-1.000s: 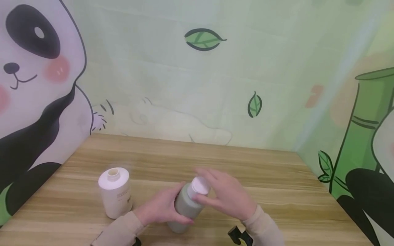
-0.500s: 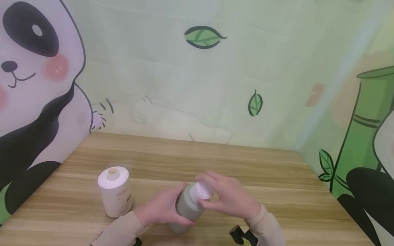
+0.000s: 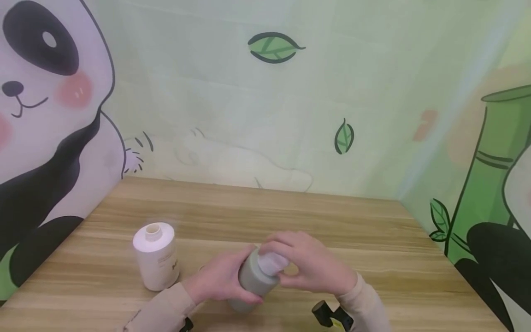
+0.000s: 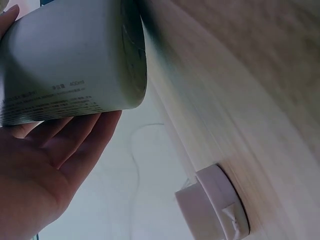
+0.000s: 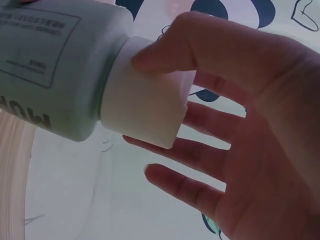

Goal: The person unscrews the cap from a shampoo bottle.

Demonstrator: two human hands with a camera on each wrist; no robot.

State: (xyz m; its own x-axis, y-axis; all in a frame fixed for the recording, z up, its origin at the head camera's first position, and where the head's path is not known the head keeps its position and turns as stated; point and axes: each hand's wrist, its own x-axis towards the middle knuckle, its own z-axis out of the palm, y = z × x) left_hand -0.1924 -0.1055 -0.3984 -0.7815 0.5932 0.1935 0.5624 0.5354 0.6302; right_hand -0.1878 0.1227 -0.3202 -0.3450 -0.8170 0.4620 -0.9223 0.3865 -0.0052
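A grey-green bottle (image 3: 256, 280) with small print leans to the right in front of me, its base low over the wooden table. My left hand (image 3: 221, 277) grips it round the body, thumb on the near side. Its wide white cap (image 5: 145, 95) is pinched by my right hand (image 3: 311, 263), with the thumb on one side and fingers on the other. In the right wrist view the cap sits against the bottle's shoulder. The little finger of that hand stands away from the cap. My fingers hide part of the cap in the head view.
Left of my left hand stands a white bottle (image 3: 156, 263) with an uncapped neck. A short, stepped white piece like a bottle cap (image 4: 212, 205) rests on the wooden table (image 3: 332, 221). Behind the table hangs a panda-print backdrop (image 3: 207, 92).
My right hand has curled further round the bottle's cap and turned at the wrist. My left hand keeps its grip, and bottle and hands have shifted slightly right.
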